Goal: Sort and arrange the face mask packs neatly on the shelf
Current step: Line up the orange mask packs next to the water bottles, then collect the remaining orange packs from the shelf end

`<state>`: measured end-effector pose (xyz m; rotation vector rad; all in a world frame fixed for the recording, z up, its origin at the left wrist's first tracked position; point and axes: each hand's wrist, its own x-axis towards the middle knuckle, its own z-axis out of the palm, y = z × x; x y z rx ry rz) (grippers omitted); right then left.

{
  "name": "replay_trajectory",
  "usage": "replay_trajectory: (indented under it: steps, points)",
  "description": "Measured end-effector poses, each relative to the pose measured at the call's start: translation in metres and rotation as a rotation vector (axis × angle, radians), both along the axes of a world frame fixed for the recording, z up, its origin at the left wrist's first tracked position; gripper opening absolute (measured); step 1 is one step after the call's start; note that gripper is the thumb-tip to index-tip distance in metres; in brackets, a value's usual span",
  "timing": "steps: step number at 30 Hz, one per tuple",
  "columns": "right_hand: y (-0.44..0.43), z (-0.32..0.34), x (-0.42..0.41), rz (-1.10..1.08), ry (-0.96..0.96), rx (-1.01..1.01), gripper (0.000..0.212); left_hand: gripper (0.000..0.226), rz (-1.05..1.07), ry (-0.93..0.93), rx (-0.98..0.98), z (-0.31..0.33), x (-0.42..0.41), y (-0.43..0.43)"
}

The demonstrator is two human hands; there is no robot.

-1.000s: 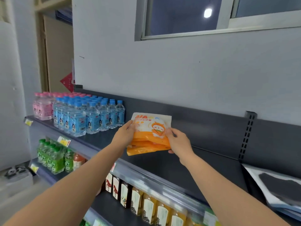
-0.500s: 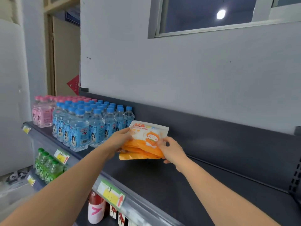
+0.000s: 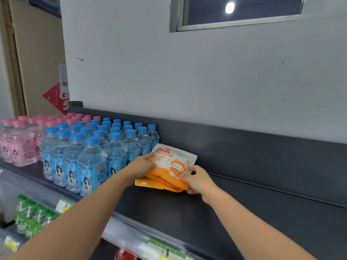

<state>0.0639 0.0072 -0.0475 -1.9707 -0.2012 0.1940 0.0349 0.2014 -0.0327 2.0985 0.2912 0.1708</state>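
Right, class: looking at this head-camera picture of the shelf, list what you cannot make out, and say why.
- How many face mask packs are in the stack: the left hand and right hand cover its ends.
- Small print on the packs: too small.
- Price tags on the shelf edge: blurred.
- Lower-shelf products: cut off by the bottom edge.

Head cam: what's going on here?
A person holds a small stack of orange-and-white face mask packs with both hands, left hand on its left edge, right hand on its right. The stack sits low over the dark grey metal shelf, just right of the blue-capped water bottles; whether it touches the shelf is unclear. The shelf to the right is bare.
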Motion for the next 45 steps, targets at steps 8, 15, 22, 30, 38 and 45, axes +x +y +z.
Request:
replay_trajectory:
  steps: [8,15,22,30,38,45]
  points:
    - [0.019,0.0,-0.004,-0.128,0.017,0.028,0.027,0.053,-0.073,-0.074,0.53,-0.007,0.01,0.012]
    - [0.019,-0.001,-0.005,-0.168,-0.005,0.032,0.053,0.068,-0.236,-0.322,0.948,-0.007,-0.002,0.015]
    - [0.024,-0.001,-0.008,-0.136,0.057,0.106,0.056,0.103,-0.314,-0.189,1.143,-0.015,-0.008,0.029]
    - [0.026,0.006,-0.016,-0.028,0.089,0.042,0.058,0.109,-0.294,-0.123,1.141,-0.01,-0.008,0.025]
    - [-0.002,0.011,-0.017,-0.161,-0.036,-0.088,0.054,0.116,-0.383,-0.075,0.996,0.013,-0.007,-0.002]
    - [-0.064,0.018,-0.029,-0.237,-0.167,-0.339,0.052,0.065,-0.42,-0.28,0.995,0.026,0.004,-0.056]
